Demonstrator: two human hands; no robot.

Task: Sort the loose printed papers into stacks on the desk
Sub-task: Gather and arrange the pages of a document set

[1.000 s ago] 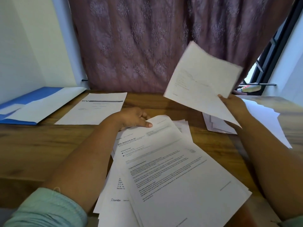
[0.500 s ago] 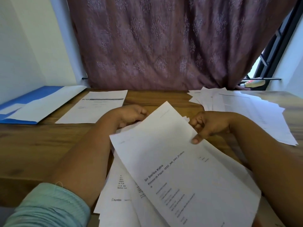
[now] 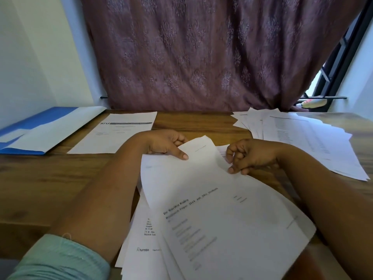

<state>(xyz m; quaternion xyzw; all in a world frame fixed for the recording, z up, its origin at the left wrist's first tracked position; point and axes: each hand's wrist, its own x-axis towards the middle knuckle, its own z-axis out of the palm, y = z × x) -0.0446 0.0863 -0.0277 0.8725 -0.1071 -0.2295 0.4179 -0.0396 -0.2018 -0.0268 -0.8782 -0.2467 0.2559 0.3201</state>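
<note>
Head view: folder (image 3: 40, 130) beside sheet (image 3: 119, 134).

We see two bare forearms reaching into view from the bottom corners, each ending in a bare hand. Our left hand (image 3: 167, 145) has short, plainly trimmed nails and carries no ring that we can make out; the same goes for our right hand (image 3: 250, 156). Neither wrist wears a watch or a band. On the left arm we wear a pale mint-green sleeve (image 3: 60, 259) of soft, slightly wrinkled cloth, pushed up near the elbow, with a thin loose thread curling at its hem. The right arm is bare as far as the frame's edge shows.
</note>
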